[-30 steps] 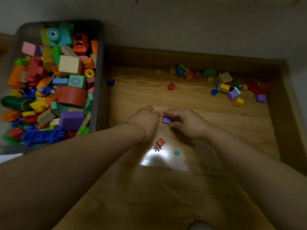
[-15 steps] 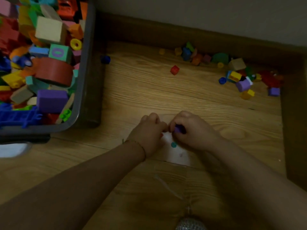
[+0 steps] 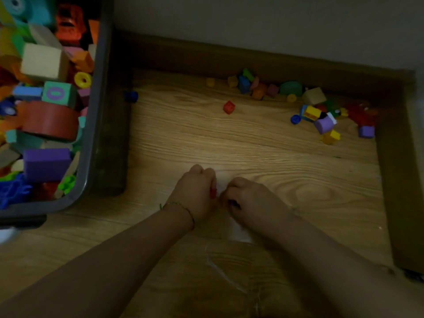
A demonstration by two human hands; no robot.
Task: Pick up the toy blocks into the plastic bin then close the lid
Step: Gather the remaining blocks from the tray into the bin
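Observation:
The grey plastic bin [image 3: 96, 125] stands at the left, heaped with coloured blocks. On the wooden floor my left hand [image 3: 195, 191] is closed around a small red block [image 3: 213, 193] that shows at its fingertips. Close beside it, my right hand [image 3: 250, 198] is curled shut; the purple block it took earlier is hidden inside the fingers. A lone red block [image 3: 229, 107] lies farther out. Several loose blocks [image 3: 321, 115] are scattered along the far wall at the right. A blue block [image 3: 131, 96] sits by the bin. No lid is in view.
A dark wooden skirting [image 3: 252, 58] runs along the far wall, and a dark upright board [image 3: 397, 180] closes the right side. Another dark board [image 3: 112, 134] stands between the bin and the floor patch.
Both hands drew back toward me and closed. The red, flower-shaped and teal pieces that lay on the floor are no longer visible; red now shows in my left hand.

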